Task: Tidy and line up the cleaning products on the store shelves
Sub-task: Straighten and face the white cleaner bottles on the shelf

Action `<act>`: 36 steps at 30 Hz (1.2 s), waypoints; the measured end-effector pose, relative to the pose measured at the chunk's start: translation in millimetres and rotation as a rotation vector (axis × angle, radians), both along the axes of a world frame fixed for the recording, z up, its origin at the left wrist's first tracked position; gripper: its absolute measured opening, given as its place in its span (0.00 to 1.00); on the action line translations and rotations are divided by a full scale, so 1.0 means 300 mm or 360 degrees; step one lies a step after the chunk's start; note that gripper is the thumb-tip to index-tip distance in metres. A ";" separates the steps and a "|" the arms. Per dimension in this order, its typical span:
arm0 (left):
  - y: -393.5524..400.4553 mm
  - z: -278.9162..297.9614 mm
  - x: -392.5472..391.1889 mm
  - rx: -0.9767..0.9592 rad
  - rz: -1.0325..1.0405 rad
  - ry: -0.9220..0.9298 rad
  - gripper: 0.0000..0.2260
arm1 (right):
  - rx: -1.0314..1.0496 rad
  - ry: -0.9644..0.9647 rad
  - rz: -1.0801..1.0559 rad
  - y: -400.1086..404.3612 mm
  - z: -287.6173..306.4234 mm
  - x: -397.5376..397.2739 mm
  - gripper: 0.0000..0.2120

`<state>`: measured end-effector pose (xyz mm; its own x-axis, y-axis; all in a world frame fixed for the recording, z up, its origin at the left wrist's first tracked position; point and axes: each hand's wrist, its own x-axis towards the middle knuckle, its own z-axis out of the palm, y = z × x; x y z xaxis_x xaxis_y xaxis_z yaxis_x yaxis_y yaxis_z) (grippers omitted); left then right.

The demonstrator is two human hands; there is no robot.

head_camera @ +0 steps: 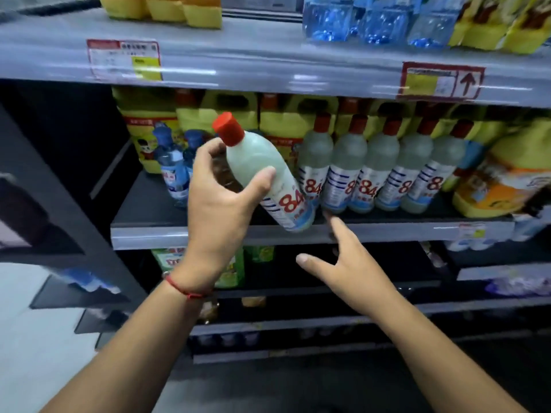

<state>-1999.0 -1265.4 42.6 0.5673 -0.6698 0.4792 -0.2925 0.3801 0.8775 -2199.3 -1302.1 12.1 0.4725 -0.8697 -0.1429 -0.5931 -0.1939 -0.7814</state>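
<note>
Bottle lifted off the shelf row

Right hand hangs open, empty; left hand grips the tilted bottle mid-body above the shelf edge, left of the row. Smooth, rigid plastic, likely liquid-heavy: hold the body, not the cap.

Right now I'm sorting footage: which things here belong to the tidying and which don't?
Job:
tilted bottle in left hand
row of bottles
middle shelf
right hand, open

Not:
yellow jugs
blue bottles
price tags
</note>
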 end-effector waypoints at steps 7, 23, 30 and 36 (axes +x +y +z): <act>0.193 -0.226 -0.095 0.0398 -0.0364 0.1172 0.23 | 0.0706 -0.0708 0.0170 0.220 -0.073 0.023 0.28; 0.360 -0.485 -0.236 0.1025 -0.0596 0.2296 0.30 | 0.0753 -0.0061 -0.0153 0.470 -0.276 -0.032 0.27; 0.288 -0.431 -0.346 0.1121 -0.0838 0.1940 0.26 | 0.0878 -0.0270 -0.0355 0.431 -0.265 -0.171 0.30; 0.206 -0.422 -0.525 0.1263 -0.1142 0.1460 0.30 | 0.0928 -0.0443 -0.0529 0.396 -0.233 -0.401 0.28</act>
